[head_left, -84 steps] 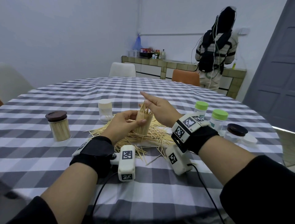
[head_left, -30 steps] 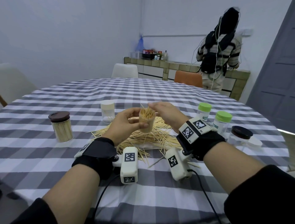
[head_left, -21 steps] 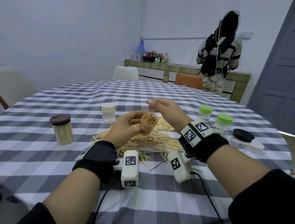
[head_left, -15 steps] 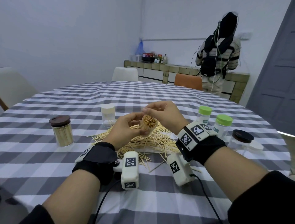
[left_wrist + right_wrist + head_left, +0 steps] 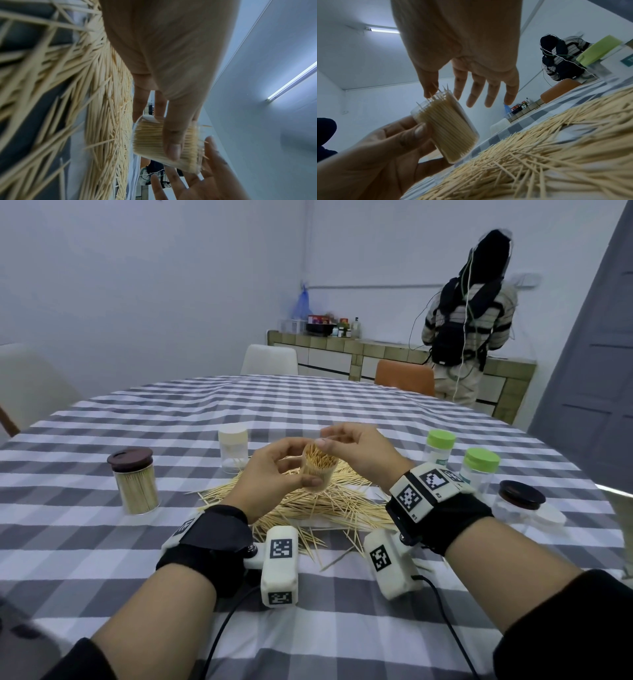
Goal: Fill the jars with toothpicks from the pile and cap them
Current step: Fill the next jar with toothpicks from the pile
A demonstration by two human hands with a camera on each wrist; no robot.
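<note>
Head view: our left hand (image 5: 274, 470) grips the toothpick-packed jar (image 5: 318, 470) above the pile (image 5: 329, 505); our right hand (image 5: 359, 453), fingers relaxed, touches its rim. We read no label.

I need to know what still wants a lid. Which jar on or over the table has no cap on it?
The jar packed with toothpicks, held by the left hand above the pile. Its mouth is open; the brown-, white- and green-lidded jars standing around are capped.
</note>
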